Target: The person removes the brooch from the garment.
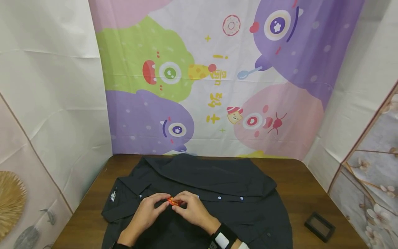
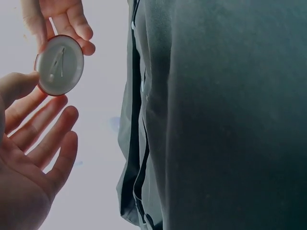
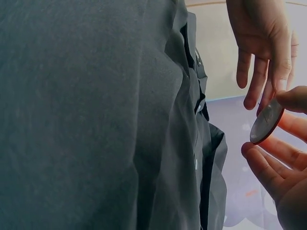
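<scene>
A round pin badge (image 1: 174,201) with a red and yellow front is held between both hands above a dark button-up shirt (image 1: 214,178). My left hand (image 1: 146,212) pinches one edge with thumb and fingers; my right hand (image 1: 195,211) pinches the opposite edge. In the left wrist view the badge's white back (image 2: 72,79) shows, its thin needle standing at an angle away from the clasp. The right wrist view shows the badge (image 3: 264,125) tilted, with the other fingers of both hands spread around it. The shirt lies spread out with a row of white buttons.
The shirt covers much of a brown wooden table (image 1: 292,176). A small black frame-like box (image 1: 319,226) lies at the right. Behind the table hangs a cartoon-printed cloth (image 1: 202,69), with pale curtains at both sides.
</scene>
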Demonstrator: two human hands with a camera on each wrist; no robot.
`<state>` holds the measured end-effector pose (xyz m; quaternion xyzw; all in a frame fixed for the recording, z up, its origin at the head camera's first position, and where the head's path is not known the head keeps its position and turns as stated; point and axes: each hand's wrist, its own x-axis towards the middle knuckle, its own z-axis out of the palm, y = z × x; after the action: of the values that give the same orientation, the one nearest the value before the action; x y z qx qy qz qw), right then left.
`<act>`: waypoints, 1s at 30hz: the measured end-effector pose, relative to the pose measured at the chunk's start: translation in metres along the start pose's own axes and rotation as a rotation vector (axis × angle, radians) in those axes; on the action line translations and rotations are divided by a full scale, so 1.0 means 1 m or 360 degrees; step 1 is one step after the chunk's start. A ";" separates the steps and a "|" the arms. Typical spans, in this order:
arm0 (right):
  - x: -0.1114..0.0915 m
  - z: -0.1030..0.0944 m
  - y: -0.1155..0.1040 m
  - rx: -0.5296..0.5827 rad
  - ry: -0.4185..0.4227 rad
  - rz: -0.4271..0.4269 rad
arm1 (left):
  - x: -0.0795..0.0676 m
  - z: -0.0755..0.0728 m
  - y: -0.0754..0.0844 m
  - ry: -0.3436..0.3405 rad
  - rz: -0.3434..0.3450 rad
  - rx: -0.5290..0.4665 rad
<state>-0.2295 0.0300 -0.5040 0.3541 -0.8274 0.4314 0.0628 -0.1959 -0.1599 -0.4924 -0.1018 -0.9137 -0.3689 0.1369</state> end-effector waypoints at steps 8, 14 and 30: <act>0.000 -0.001 0.000 0.0039 -0.0010 0.0003 | -0.002 0.001 0.000 0.0034 -0.0026 -0.0035; -0.001 -0.002 0.000 0.0059 -0.0016 0.0014 | -0.001 0.001 -0.001 0.0053 0.0001 -0.0048; -0.002 -0.003 -0.002 0.0124 0.0002 0.0048 | 0.000 0.000 0.002 0.0071 0.0037 -0.0091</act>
<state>-0.2271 0.0322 -0.5017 0.3435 -0.8151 0.4644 0.0430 -0.1954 -0.1588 -0.4914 -0.1080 -0.8983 -0.3953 0.1585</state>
